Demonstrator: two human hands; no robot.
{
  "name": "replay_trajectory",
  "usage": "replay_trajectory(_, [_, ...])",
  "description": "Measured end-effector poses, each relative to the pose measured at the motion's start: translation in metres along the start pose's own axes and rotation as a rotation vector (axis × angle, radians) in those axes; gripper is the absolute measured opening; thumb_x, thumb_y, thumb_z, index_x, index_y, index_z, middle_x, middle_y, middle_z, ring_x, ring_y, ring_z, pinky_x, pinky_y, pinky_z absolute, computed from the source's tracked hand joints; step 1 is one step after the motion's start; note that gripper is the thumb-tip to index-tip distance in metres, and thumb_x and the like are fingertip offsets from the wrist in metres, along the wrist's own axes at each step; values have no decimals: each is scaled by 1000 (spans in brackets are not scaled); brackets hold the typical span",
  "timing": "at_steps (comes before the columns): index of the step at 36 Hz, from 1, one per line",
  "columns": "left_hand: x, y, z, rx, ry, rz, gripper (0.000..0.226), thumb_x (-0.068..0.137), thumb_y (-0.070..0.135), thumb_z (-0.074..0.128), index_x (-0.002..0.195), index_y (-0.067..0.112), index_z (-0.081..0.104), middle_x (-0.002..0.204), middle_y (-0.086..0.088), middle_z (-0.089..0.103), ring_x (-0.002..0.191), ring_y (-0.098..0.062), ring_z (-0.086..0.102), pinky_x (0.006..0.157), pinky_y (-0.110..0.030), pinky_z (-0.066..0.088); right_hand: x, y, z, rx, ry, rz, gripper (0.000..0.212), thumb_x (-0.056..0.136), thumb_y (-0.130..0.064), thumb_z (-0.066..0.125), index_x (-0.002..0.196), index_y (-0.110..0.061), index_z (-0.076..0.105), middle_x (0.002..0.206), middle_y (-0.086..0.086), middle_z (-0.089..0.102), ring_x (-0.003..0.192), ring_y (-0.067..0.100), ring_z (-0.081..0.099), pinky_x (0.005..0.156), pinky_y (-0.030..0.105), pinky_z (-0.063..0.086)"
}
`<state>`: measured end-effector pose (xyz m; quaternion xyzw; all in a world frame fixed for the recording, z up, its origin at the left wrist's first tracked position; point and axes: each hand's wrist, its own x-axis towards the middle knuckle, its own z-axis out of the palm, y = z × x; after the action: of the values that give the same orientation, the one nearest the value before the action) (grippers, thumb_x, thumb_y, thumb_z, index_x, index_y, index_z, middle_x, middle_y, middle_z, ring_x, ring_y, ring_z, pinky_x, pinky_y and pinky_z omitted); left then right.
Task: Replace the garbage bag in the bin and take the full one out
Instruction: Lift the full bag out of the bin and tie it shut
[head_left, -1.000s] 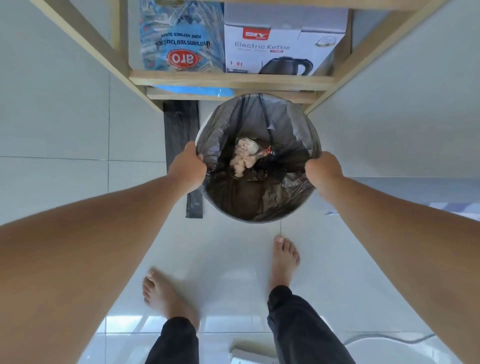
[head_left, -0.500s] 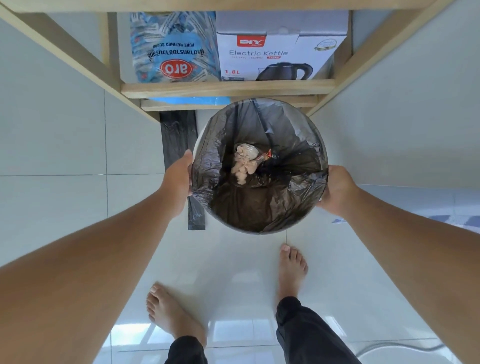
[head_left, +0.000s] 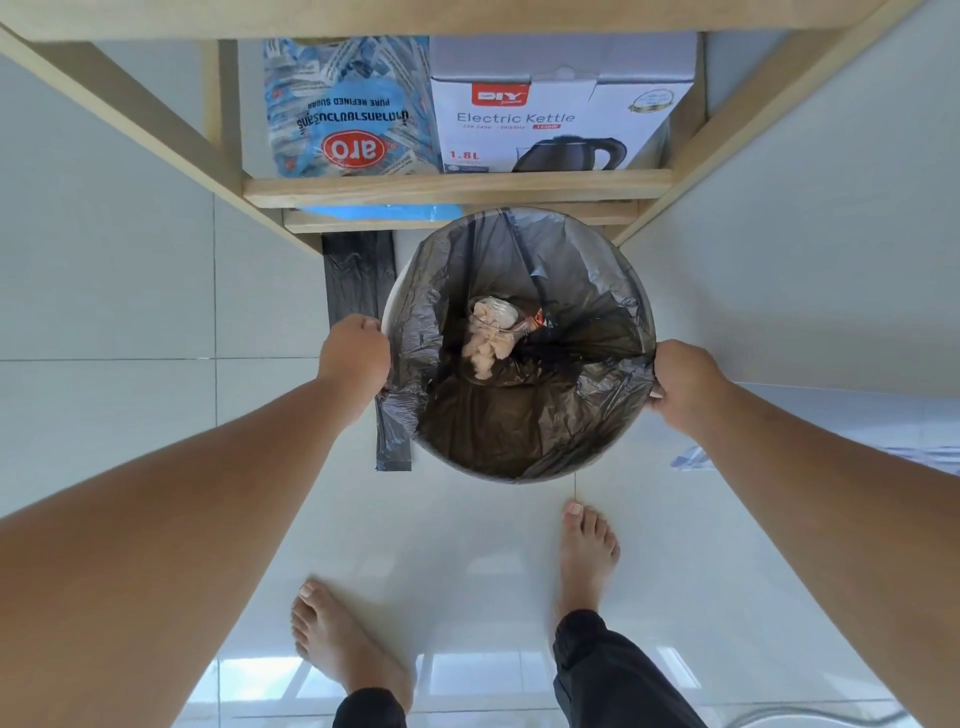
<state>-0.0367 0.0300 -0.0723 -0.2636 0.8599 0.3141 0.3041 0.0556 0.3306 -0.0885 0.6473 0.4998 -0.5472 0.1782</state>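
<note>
Black plastic at centre frame: garbage bag (head_left: 545, 415) lining the round white bin (head_left: 390, 299), only a sliver of bin wall peeking out at the left rim. Left hand (head_left: 356, 353) clenched on the bag's edge at the left side, fingers curled out of sight behind the knuckles. Right hand (head_left: 683, 387) closed on the right rim, gripping bag film there; whether bin rim too, cannot tell. Down in the bag, crumpled pale rubbish (head_left: 488, 343), hard to make out in the shadow. Flat dark folded bag (head_left: 358, 280) on the floor to the left, partly hidden by bin and hand. Along the top, wooden shelf (head_left: 457, 189) with sugar packet (head_left: 348, 111) and kettle box (head_left: 561, 114), upper parts cut off. Bare feet at bottom.
</note>
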Motion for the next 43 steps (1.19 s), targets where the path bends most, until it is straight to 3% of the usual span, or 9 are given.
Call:
replay_trajectory(9, [-15, -3, -6, -16, -55, 16, 54, 103, 50, 19, 94, 12, 57, 86, -9, 56, 81, -27, 58, 72, -41, 52, -6, -3, 3, 57, -5, -46, 17, 89, -9, 48, 92, -13, 64, 94, 8, 65, 75, 21, 60, 69, 34, 51])
replay_trajectory(13, [-20, -8, -15, -163, -169, -83, 64, 99, 59, 16, 132, 18, 52, 120, -8, 60, 106, -29, 60, 70, -38, 58, -15, -1, 2, 106, -94, -64, 21, 91, -26, 53, 103, -21, 70, 92, 1, 67, 85, 21, 61, 73, 33, 51])
replay_trajectory(16, [-22, -14, -20, -283, -193, -74, 52, 100, 54, 27, 123, 17, 55, 121, -8, 61, 109, -28, 62, 84, -43, 58, -21, 1, 1, 121, -134, -75, 22, 91, -37, 55, 101, -22, 68, 91, -1, 66, 85, 18, 60, 77, 34, 49])
replay_trajectory(19, [-20, -21, -22, -359, -171, -73, 31, 102, 40, 42, 97, 13, 57, 107, -12, 65, 98, -27, 64, 74, -36, 57, -20, 5, 2, 109, -123, -64, 19, 91, -26, 53, 100, -17, 67, 91, 2, 66, 88, 22, 61, 79, 36, 53])
replay_trajectory(24, [-19, -22, -22, -334, -139, -69, 21, 101, 30, 49, 96, 12, 58, 103, -18, 67, 84, -25, 63, 73, -41, 60, -14, 6, 3, -46, 20, -189, 27, 91, -30, 58, 91, -6, 68, 89, 8, 66, 84, 25, 61, 86, 46, 55])
replay_trajectory(26, [-22, -20, -22, -259, -69, -29, 22, 101, 31, 48, 95, 12, 57, 105, -19, 68, 84, -31, 66, 74, -44, 61, -15, 6, 3, -117, 96, -273, 43, 87, -36, 56, 105, 2, 65, 87, 8, 61, 78, 23, 58, 83, 45, 55])
replay_trajectory(33, [-33, -14, -19, -123, 71, 146, 24, 102, 27, 44, 91, 8, 54, 80, -5, 58, 68, -20, 56, 49, -25, 43, -26, -2, 2, -330, 407, -644, 34, 96, -25, 52, 65, -10, 54, 57, 2, 43, 63, 23, 42, 50, 29, 26])
replay_trajectory(37, [-40, -7, -23, -142, 87, 206, 15, 101, 20, 45, 93, 12, 55, 78, 0, 56, 65, -10, 54, 44, -17, 46, -41, -10, -2, -380, 417, -751, 26, 95, -32, 55, 83, -9, 59, 76, 3, 57, 71, 21, 49, 55, 22, 24])
replay_trajectory(43, [-43, -2, -30, -321, -144, -22, 26, 89, 24, 71, 108, 9, 62, 97, -8, 66, 68, -21, 70, 77, -42, 62, -48, -14, -12, -546, 260, -743, 48, 91, -43, 54, 67, -2, 58, 62, 13, 63, 68, 34, 64, 60, 32, 47])
